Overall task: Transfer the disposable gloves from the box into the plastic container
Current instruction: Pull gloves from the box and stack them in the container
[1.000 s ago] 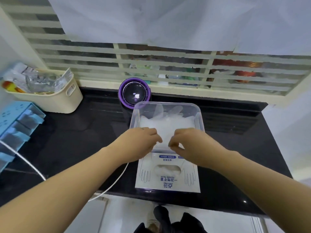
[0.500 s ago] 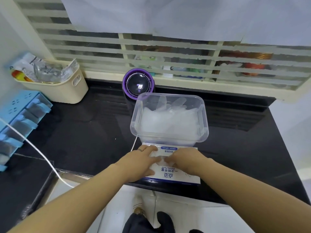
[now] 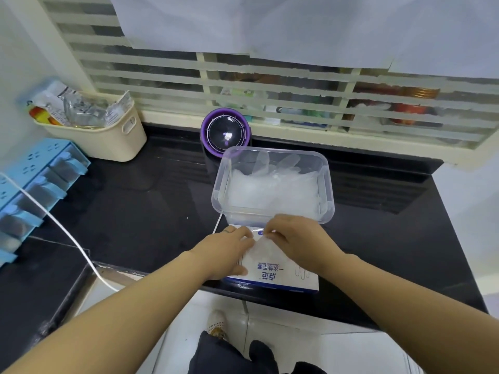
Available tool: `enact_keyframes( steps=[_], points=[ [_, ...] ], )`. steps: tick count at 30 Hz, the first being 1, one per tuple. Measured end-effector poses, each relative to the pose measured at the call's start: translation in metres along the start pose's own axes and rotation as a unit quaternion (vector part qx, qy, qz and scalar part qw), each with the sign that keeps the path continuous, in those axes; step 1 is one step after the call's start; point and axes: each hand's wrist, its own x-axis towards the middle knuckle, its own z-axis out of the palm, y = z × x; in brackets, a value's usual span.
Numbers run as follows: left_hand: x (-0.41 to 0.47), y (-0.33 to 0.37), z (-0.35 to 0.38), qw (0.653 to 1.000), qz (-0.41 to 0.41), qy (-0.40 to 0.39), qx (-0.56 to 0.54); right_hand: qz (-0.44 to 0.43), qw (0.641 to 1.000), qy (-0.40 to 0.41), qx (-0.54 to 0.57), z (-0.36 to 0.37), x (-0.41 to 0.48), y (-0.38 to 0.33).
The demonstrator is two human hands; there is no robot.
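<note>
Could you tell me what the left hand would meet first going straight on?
Probably the right hand, whose fingers sit just ahead; the plastic container lies close behind, depth unclear.

The right hand [image 3: 297, 241] curls its fingertips under itself, so their contact with the clear film [image 3: 260, 249] on the box [image 3: 280, 276] is concealed. Both hands cover the box opening, and the left hand [image 3: 225, 252] hides the box's left side. The gloves [image 3: 270, 190] in the container [image 3: 329, 209] merge into one cloudy mass and cannot be counted. The container blocks the lower part of the purple round device [image 3: 226, 134]. The white cable [image 3: 67, 236] disappears behind the left forearm. The blue rack [image 3: 35, 179] is cut by the left edge. Packets in the basket [image 3: 108, 144] are unreadable. Items behind the window slats [image 3: 297, 85] are blurred. The dark shapes [image 3: 259, 354] at the bottom edge are cut off and cannot be identified.
</note>
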Motion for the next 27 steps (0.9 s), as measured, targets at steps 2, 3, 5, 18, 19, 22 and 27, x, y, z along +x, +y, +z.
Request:
enact_keyframes(
  steps=[2,3,5,18,19,22,27],
  points=[
    [0.000,0.001,-0.002,1.000,-0.007,-0.003,0.011,0.021,0.998,0.045,0.043,-0.012,-0.005,0.001],
    [0.001,0.001,-0.003,1.000,-0.011,-0.004,0.011,0.032,0.996,0.060,0.059,-0.016,-0.007,0.002],
    [0.001,0.001,-0.006,1.000,-0.015,-0.004,0.012,0.054,0.992,0.085,0.082,-0.022,-0.012,0.004],
    [0.000,0.012,-0.020,0.998,-0.050,-0.026,-0.019,0.045,0.956,0.195,0.215,-0.027,-0.006,-0.023],
    [0.000,0.013,-0.023,0.999,-0.044,-0.031,-0.008,0.055,0.939,0.232,0.248,-0.037,-0.002,-0.024],
    [-0.001,0.007,-0.032,0.997,-0.029,-0.051,-0.043,0.062,0.911,0.294,0.283,-0.073,0.020,-0.024],
    [-0.014,-0.020,-0.089,0.952,0.003,-0.102,-0.290,0.084,0.941,0.239,0.224,-0.121,0.042,-0.009]
  ],
)
